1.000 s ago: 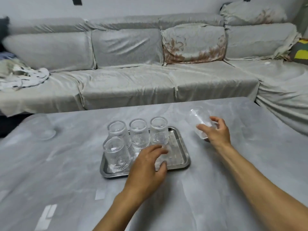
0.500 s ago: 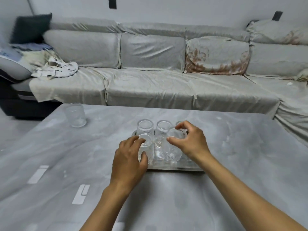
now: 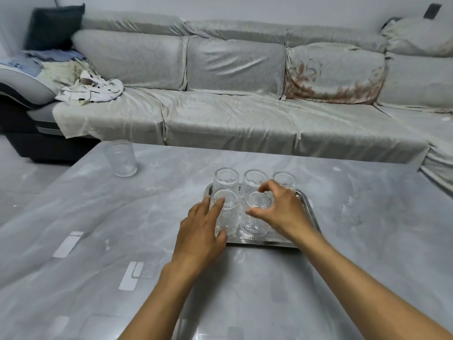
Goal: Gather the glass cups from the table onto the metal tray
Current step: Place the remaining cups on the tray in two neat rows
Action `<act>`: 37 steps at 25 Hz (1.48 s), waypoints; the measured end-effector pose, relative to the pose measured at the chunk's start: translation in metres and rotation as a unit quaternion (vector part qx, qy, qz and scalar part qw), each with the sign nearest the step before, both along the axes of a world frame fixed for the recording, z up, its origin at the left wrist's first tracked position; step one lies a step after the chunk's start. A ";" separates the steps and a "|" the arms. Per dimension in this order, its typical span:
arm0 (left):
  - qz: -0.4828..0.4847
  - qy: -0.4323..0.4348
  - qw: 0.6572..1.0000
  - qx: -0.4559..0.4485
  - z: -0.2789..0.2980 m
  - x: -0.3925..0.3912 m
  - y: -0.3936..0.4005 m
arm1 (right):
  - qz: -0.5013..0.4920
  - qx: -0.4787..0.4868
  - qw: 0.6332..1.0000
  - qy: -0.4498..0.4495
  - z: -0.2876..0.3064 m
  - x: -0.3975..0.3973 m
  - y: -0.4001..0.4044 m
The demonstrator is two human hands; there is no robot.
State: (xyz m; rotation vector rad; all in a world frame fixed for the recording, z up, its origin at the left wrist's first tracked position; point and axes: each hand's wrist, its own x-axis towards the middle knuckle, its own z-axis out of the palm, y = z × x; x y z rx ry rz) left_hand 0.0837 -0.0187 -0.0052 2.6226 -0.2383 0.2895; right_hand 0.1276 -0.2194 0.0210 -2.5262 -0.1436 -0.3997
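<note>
A metal tray [image 3: 309, 210] lies mid-table. Three ribbed glass cups stand upside down in its back row: left [image 3: 226, 178], middle [image 3: 253, 179], right [image 3: 286, 179]. In the front row, my left hand [image 3: 201, 233] wraps the left cup [image 3: 227, 212], thumb low and fingers up its side. My right hand [image 3: 282, 213] curls around the top of the middle front cup [image 3: 256, 223], which rests on the tray. One more glass cup [image 3: 121, 158] stands alone near the table's far left corner.
The grey marble-look table [image 3: 367, 241] ends at a far edge just in front of a long covered sofa [image 3: 232, 114]. A heap of white cloth [image 3: 90, 90] lies on the sofa's left end. The floor [image 3: 22, 177] shows beyond the table's left edge.
My right hand has carried a cup from right of the tray onto its front row. My left hand has moved onto the front-left cup. The view has swung left, showing the lone cup.
</note>
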 end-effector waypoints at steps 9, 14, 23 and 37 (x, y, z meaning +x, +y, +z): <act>0.007 -0.018 0.994 -0.106 0.003 0.002 -0.005 | -0.003 0.032 0.994 -0.103 -0.004 -0.056 0.034; 0.151 -0.070 0.956 -0.243 0.017 -0.007 0.029 | 0.116 0.061 0.987 -0.093 -0.023 -0.098 0.100; 0.273 0.025 0.962 0.013 0.049 0.096 0.207 | 0.270 -0.011 0.961 0.055 -0.078 -0.091 0.168; 0.252 -0.072 0.962 -0.071 0.031 0.153 0.193 | 0.219 0.013 0.967 0.133 -0.081 -0.078 0.171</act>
